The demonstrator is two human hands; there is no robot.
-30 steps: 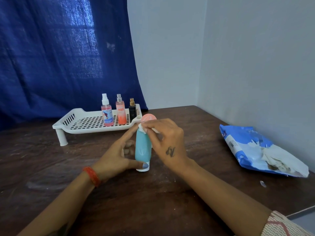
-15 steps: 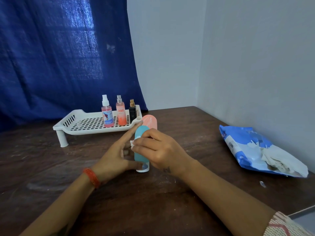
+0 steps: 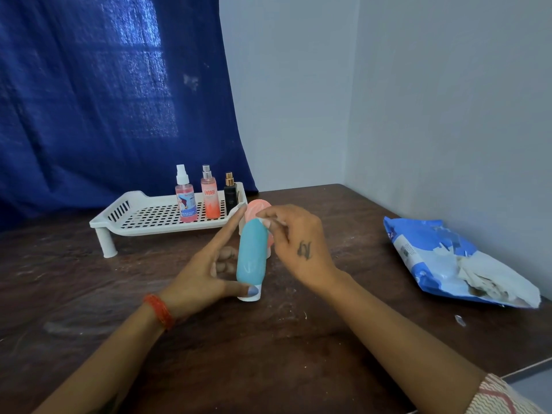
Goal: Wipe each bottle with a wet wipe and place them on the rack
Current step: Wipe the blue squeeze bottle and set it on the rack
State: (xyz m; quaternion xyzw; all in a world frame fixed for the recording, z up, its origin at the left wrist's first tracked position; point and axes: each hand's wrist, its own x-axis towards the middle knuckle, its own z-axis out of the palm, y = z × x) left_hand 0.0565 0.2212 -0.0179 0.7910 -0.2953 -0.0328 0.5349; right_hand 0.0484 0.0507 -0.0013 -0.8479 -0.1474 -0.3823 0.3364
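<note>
Left hand steadies the teal bottle, which stands cap-down on the dark tabletop: thumb pressed at the white cap, index finger stretched up its far side. Right hand is at the bottle's top, fingers pinched together on a scrap of white wet wipe. Just behind, a pink bottle peeks out. To the right lies the blue wipes pack. Farther back, the white rack carries three spray bottles upright at its right end.

A teal bottle with white cap, white perforated rack, blue-and-white wipes pack, dark brown desk.
</note>
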